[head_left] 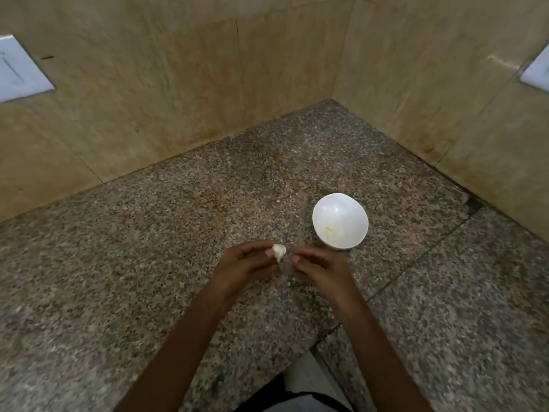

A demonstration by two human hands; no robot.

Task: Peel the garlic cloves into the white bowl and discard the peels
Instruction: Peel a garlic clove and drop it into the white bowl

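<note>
1. Garlic clove (279,251) pinched by the left hand (246,264), near the white bowl (319,230).
2. Right hand (319,264) curled; holding peel or not, I cannot tell.
3. A slack pinch could drop the clove on the counter (133,263).

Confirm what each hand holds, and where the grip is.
Left hand pinches the garlic clove by its left edge, at the fingertips. Right hand is curled beside it; whether it holds any peel cannot be told.
</note>
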